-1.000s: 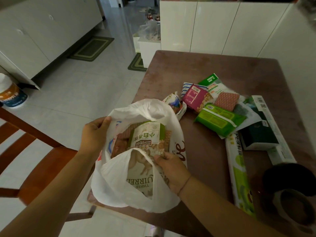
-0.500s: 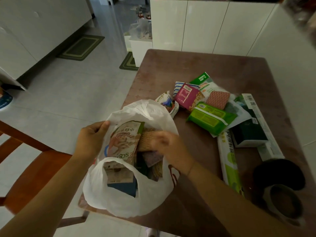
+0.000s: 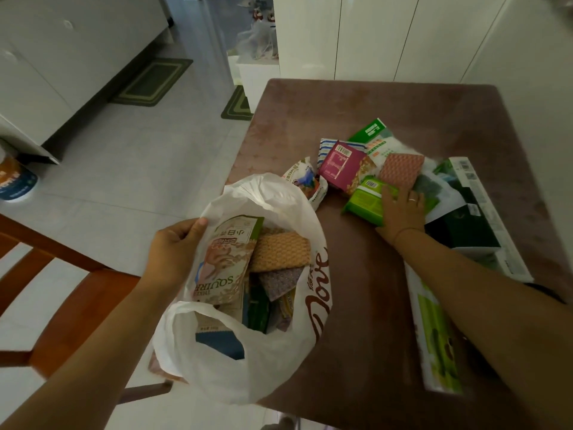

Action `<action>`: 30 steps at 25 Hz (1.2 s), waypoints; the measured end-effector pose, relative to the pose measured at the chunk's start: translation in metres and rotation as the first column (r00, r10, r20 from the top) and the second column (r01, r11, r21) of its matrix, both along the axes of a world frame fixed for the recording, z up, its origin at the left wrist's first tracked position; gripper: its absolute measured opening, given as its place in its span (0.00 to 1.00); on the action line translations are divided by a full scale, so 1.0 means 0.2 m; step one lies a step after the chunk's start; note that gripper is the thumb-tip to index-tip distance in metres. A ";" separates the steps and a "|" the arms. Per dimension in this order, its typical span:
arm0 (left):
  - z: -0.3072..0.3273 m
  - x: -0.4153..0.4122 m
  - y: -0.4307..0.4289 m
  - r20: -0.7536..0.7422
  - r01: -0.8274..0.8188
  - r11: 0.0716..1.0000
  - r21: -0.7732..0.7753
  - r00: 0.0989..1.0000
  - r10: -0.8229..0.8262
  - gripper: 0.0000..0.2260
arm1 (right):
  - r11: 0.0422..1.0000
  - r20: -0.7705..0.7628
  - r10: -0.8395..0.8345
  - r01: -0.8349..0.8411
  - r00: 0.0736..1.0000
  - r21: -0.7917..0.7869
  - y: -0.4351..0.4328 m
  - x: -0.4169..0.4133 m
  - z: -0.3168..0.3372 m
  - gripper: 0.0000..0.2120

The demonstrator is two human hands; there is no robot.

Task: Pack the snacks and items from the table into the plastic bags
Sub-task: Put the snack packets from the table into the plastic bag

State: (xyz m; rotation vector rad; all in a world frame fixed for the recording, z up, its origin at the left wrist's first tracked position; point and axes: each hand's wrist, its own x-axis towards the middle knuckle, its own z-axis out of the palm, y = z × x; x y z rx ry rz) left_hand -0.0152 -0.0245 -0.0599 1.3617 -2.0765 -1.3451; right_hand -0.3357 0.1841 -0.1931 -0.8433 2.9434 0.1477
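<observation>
A white plastic bag (image 3: 273, 361) sits open at the table's near left corner. Inside it are a squirrel-print snack pack (image 3: 224, 262), an orange waffle cloth (image 3: 280, 251) and other packets. My left hand (image 3: 173, 249) grips the bag's left rim and holds the mouth open. My right hand (image 3: 400, 209) lies on a green packet (image 3: 364, 201) in the pile, fingers spread over its right end. Around it lie a magenta snack box (image 3: 339, 162), a pink waffle cloth (image 3: 401, 169) and a small white snack pouch (image 3: 305, 181).
The brown table (image 3: 372, 107) stands against white cabinets. A long green-and-white box (image 3: 434, 333) and a dark green pack on a white box (image 3: 468, 225) lie at the right. A wooden chair (image 3: 62, 283) stands at the left over the tiled floor.
My right hand has left the bag and reached right onto the green packet in the pile. The squirrel pack now stands against the bag's left side. My left hand kept its hold.
</observation>
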 end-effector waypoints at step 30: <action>0.01 -0.05 -0.05 -0.112 -0.037 0.996 -0.084 0.993 0.027 0.13 | 0.854 0.486 0.496 -0.301 0.720 -0.425 -0.49 0.98 0.39 0.31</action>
